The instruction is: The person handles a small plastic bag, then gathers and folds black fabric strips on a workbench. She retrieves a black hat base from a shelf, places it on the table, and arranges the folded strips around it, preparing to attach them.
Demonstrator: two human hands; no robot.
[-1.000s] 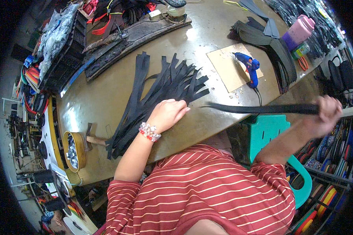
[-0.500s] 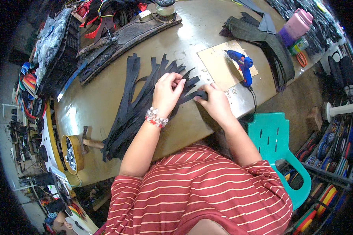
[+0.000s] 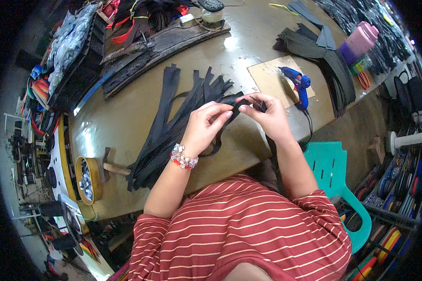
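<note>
A black strap (image 3: 237, 111) is pinched between my two hands above the table. My left hand (image 3: 205, 124), with a beaded bracelet at the wrist, grips it with thumb and index finger. My right hand (image 3: 267, 114) holds the same strap close by, and dark ends of it show around the fingers and hang below. Beneath and left of my hands, a pile of black straps (image 3: 166, 126) lies spread across the table. To the right, a blue glue gun (image 3: 299, 84) rests on a light board (image 3: 266, 75).
On the left stand a yellow tub (image 3: 95, 183) of small metal pieces and a hammer (image 3: 116, 169). Stacked dark strips (image 3: 323, 56), a pink-purple bottle (image 3: 358, 42) and orange-handled scissors (image 3: 363, 80) lie far right. A green chair (image 3: 330, 168) stands beside me. A dark board (image 3: 164, 51) lies at the back.
My right hand has come up and in toward my left, bringing the strap with it. Both hands now meet on the strap; earlier they were apart. The view has shifted slightly.
</note>
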